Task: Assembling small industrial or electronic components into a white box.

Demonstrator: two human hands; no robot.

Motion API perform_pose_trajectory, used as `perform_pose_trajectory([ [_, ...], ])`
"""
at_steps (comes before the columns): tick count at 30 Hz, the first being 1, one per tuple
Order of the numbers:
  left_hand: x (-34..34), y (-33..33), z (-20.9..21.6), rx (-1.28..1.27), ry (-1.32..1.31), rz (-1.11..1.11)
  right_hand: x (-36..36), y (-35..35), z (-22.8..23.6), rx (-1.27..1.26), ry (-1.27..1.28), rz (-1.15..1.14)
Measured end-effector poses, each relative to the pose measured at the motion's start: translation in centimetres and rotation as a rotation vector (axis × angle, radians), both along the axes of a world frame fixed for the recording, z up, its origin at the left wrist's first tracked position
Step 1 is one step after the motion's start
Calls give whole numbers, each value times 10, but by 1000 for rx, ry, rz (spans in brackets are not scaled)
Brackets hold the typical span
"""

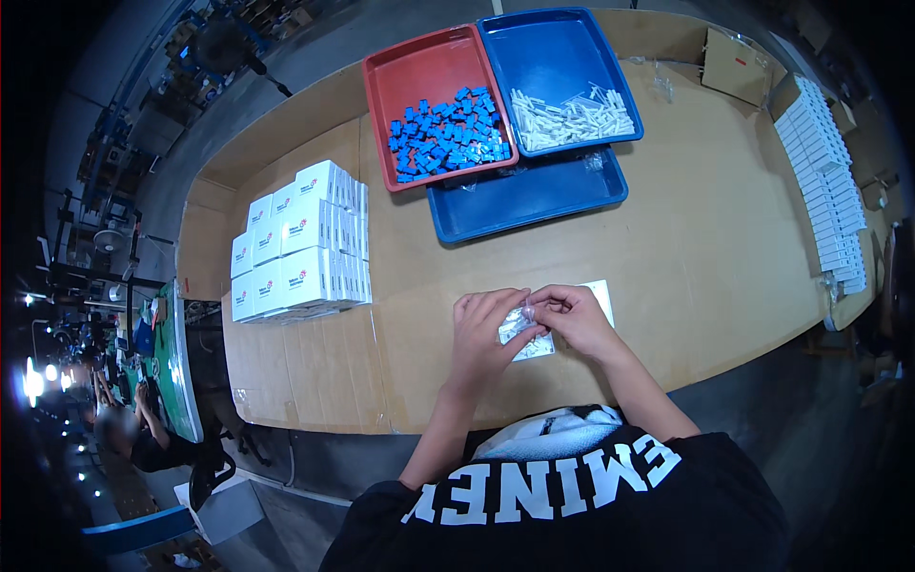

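Observation:
Close in front of me, a small clear plastic bag (pixel 516 325) lies between my hands, with shiny, crinkled film. My left hand (pixel 484 334) grips its left side, fingers curled over the top and thumb across the front. At its upper right, my right hand (pixel 574 320) pinches the film between thumb and fingertips. Just below the fingers shows a white printed piece (pixel 537 348); whether it is inside the bag or under it I cannot tell. A flat white item (pixel 602 299) sticks out beyond my right hand, mostly covered by it.
Stacked white boxes (pixel 295 243) stand to the left on the cardboard-covered table (pixel 410 353). Farther back are a red tray (pixel 419 71) of blue parts, a blue tray (pixel 543 48) of white sticks, and a lower blue tray (pixel 529 205). More white boxes (pixel 824 181) line the right edge.

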State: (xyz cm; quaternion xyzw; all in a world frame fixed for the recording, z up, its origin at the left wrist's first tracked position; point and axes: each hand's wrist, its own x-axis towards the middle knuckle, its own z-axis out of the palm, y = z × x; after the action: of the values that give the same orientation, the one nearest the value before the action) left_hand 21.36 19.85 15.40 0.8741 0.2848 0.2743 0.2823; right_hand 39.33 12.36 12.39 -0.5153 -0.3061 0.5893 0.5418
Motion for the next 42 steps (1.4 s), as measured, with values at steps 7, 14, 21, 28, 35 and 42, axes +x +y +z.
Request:
perform_pose_trajectory([
  [7, 1, 1, -1, -73, -77, 70, 2, 0, -1, 13, 112, -29],
  [14, 1, -1, -3, -42, -47, 79, -2, 0, 5, 125, -6, 3],
  [21, 2, -4, -7, -60, -44, 95, -2, -1, 1, 50, 57, 56],
  [28, -1, -3, -8, -53, -4, 94, -1, -1, -9, 54, 6, 64],
  [35, -3, -5, -22, -722, -207, 74, 2, 1, 4, 139, -59, 48],
  [42, -5, -1, -39, -1315, -397, -18, 6, 0, 1, 99, -18, 120],
])
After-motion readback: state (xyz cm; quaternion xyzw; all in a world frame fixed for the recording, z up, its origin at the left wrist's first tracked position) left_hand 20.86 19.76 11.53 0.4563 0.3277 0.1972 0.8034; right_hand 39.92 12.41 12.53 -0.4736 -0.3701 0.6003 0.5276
